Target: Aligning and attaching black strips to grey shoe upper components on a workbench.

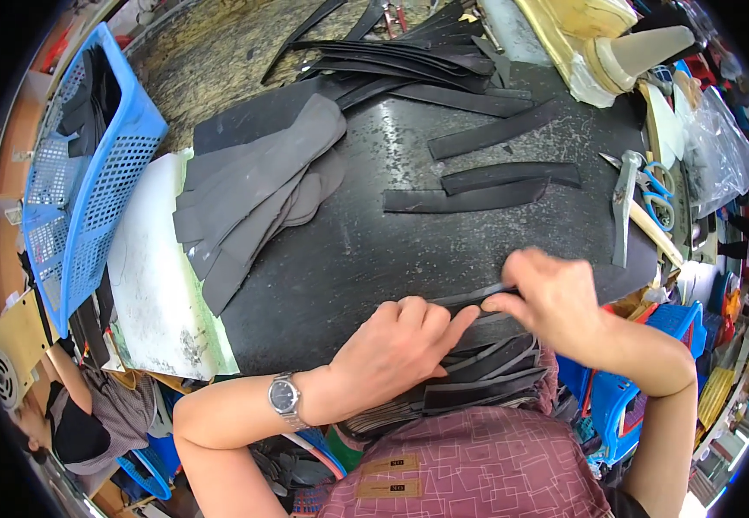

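Observation:
At the near edge of the black work board (348, 250), a narrow black strip (465, 299) of leather-like material runs between my hands. My left hand (396, 345), with a watch (284, 395) on its wrist, is closed with fingers bent on the strip's left part. My right hand (556, 298), a little blurred, pinches the strip's right part, thumb toward my left fingertips. Below them, a bundle of black strips (491, 375) lies on my lap over the maroon apron (495, 457). Farther up the board lie loose black strips (469, 200) and a fan of grey-black cut pieces (258, 194).
A pile of black strips (409, 65) lies at the far side. To the right are a hammer (625, 211), blue-handled scissors (657, 194) and a cone-shaped roll (642, 56). A blue basket (89, 198) stands left. Another person (89, 414) sits at lower left.

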Available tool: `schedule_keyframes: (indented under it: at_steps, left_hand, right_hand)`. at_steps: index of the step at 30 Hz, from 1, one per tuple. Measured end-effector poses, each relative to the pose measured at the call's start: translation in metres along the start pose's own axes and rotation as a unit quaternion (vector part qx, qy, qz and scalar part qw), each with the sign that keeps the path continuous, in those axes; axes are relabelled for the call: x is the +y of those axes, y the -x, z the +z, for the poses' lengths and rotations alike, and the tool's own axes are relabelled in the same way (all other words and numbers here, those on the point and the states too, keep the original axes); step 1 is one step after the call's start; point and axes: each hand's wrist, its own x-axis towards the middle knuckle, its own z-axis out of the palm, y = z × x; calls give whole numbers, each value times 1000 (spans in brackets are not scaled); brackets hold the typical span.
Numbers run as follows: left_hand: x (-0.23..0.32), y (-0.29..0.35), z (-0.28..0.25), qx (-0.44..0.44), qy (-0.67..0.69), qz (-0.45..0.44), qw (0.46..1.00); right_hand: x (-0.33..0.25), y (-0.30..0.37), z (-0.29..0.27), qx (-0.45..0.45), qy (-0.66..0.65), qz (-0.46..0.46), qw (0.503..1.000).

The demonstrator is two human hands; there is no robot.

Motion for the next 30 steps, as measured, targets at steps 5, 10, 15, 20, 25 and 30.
schedule_keyframes:
  at_steps: [5,10,15,20,25,30]
  left_hand:
    - [0,14,6,60,-101,31,993]
    - [-4,24,11,68,-64,82,992]
    - [19,22,-19,227,-23,105,968]
    - [43,22,-1,176,103,110,973]
    - [-75,38,-35,339,-100,-230,907]
    - [-131,65,-46,229,-40,-246,941]
  right_hand:
    - [36,18,-18,24,127,51,990]
    - [45,-10,-38,135,-129,99,977]
    - [46,-58,-23,189,-21,-159,969]
    - [21,-76,-9,168,112,-199,959]
    - [19,-80,-14,64,252,-241,935]
    - [-17,-105,-15,112,138,-309,934]
